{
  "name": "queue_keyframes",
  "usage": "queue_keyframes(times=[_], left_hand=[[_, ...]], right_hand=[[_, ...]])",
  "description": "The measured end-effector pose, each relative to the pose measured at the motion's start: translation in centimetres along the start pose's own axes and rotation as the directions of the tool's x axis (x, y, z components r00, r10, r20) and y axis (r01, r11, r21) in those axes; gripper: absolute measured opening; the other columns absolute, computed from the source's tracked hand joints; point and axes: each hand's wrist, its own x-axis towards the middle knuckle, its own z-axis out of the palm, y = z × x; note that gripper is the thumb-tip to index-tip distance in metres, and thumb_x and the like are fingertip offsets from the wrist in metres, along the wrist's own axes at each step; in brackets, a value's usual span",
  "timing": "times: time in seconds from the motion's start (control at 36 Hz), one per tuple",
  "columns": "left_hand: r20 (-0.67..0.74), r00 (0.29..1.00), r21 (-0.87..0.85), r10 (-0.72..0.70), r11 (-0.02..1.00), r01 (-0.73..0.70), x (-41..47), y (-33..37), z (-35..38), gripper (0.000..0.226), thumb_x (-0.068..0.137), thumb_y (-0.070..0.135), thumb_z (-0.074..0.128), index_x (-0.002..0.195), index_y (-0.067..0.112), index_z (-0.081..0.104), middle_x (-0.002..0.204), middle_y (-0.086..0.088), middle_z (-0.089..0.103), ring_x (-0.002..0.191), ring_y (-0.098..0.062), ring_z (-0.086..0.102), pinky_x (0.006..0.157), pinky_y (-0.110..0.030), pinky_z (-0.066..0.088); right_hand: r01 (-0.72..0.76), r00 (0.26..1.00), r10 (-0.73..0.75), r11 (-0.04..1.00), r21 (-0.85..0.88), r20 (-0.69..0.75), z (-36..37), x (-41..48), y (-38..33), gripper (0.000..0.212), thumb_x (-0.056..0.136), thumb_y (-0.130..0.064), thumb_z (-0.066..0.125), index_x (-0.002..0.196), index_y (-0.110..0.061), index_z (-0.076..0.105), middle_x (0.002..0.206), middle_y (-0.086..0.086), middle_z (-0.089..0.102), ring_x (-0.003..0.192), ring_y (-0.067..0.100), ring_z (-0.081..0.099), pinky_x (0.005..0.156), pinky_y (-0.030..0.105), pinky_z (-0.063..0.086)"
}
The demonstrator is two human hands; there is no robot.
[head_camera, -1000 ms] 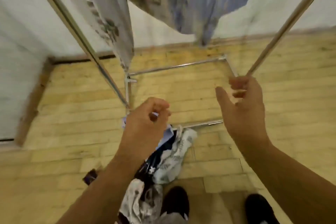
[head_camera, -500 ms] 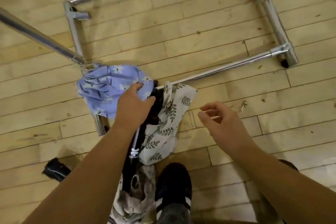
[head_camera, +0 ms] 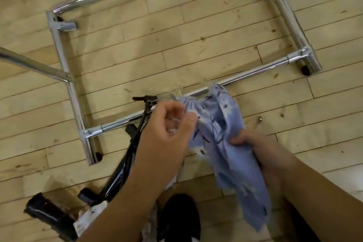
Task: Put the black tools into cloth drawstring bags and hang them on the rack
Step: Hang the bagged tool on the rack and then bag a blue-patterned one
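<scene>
Overhead, left hand pinching the gathered mouth of a blue drawstring bag, right hand gripping its side, black tool on the floor just left of the left hand

Cloth bag before rack base; tool on floor, left of it.

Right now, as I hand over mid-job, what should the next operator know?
Left hand: pinches the gathered mouth of the blue bag.
Right hand: grips the bag's side.
The bag is held above the floor by the rack base; it looks limp, contents unclear.
A long black tool lies unbagged on the floor, with a black object and patterned cloth nearer.
Left to do: bag the tools, hang the bags.
</scene>
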Motion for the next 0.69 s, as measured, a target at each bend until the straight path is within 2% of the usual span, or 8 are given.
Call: queue_keyframes(times=[0.03,0.08,0.14,0.25,0.36,0.42,0.58,0.69], left_hand=[[-0.011,0.999,-0.005,-0.035,0.999,0.035,0.7,-0.2,-0.2,0.048,0.081,0.069,0.056,0.121,0.043,0.054,0.120,0.022,0.062,0.104,0.002,0.064,0.078,-0.019,0.055],[0.124,0.976,0.014,-0.179,0.984,0.179,1.6,-0.2,0.4,0.076,0.073,0.073,0.054,0.142,0.049,0.036,0.144,0.024,0.047,0.120,0.005,0.054,0.078,-0.009,0.047],[0.232,0.923,-0.014,-0.306,0.948,0.318,2.1,-0.3,1.2,0.088,0.071,0.075,0.056,0.151,0.050,0.029,0.139,0.024,0.053,0.107,0.008,0.057,0.075,-0.012,0.045],[0.304,0.909,0.049,-0.284,0.958,0.283,1.9,-1.1,1.7,0.062,0.078,0.062,0.069,0.135,0.040,0.058,0.127,0.020,0.065,0.108,0.011,0.064,0.077,-0.012,0.053],[0.213,0.963,0.060,-0.164,0.986,0.154,0.8,-1.3,1.6,0.031,0.093,0.030,0.074,0.120,0.041,0.065,0.108,0.026,0.070,0.095,0.016,0.064,0.075,-0.004,0.051],[0.189,0.975,0.080,-0.113,0.992,0.100,0.2,-1.3,1.7,0.034,0.091,0.027,0.078,0.118,0.044,0.065,0.105,0.025,0.071,0.097,0.008,0.067,0.079,-0.010,0.054],[0.112,0.994,-0.042,-0.011,0.999,0.016,-0.8,-0.3,1.6,0.027,0.089,0.029,0.077,0.109,0.034,0.059,0.088,0.009,0.066,0.075,-0.006,0.069,0.068,-0.022,0.057],[0.114,0.992,0.064,0.052,0.996,-0.059,-0.7,-0.4,0.6,0.024,0.095,0.026,0.070,0.090,0.033,0.047,0.082,0.003,0.056,0.061,-0.010,0.050,0.057,-0.021,0.045]], right_hand=[[0.009,1.000,-0.008,0.998,-0.063,0.030,-0.7,0.3,0.6,0.021,0.088,-0.003,0.063,0.104,-0.007,0.076,0.100,0.014,0.077,0.087,0.028,0.074,0.085,0.046,0.056],[0.013,1.000,-0.012,0.985,-0.173,0.008,-2.2,0.4,0.9,0.045,0.099,0.007,0.051,0.084,-0.020,0.083,0.096,0.005,0.079,0.087,0.019,0.077,0.078,0.040,0.059],[0.000,1.000,0.008,0.950,-0.311,0.026,-2.5,-0.3,1.0,0.026,0.095,0.004,0.061,0.090,-0.011,0.081,0.106,0.009,0.078,0.104,0.028,0.073,0.094,0.057,0.055],[0.036,0.997,-0.005,0.915,-0.402,0.078,-3.4,-1.2,1.0,0.038,0.090,-0.005,0.060,0.127,0.006,0.058,0.132,0.023,0.065,0.121,0.048,0.061,0.106,0.068,0.044],[-0.005,0.985,0.046,0.970,-0.241,0.166,-2.8,-2.1,-0.6,0.071,0.078,-0.051,0.075,0.138,-0.014,0.061,0.143,0.013,0.062,0.129,0.034,0.061,0.108,0.050,0.046],[0.094,0.987,-0.030,0.905,-0.415,0.158,-1.7,-2.8,-1.4,0.065,0.079,-0.073,0.066,0.129,-0.031,0.068,0.134,0.002,0.070,0.126,0.023,0.065,0.109,0.045,0.048],[0.251,0.931,-0.356,0.454,-0.855,0.084,1.3,-3.5,-3.2,0.006,0.093,-0.027,0.071,0.097,-0.026,0.075,0.091,-0.006,0.077,0.085,0.008,0.073,0.076,0.035,0.062],[0.224,0.887,-0.460,0.498,-0.838,-0.036,0.6,-3.5,-4.3,0.025,0.099,-0.009,0.060,0.091,-0.026,0.078,0.083,-0.011,0.078,0.075,-0.001,0.072,0.062,0.013,0.055]])
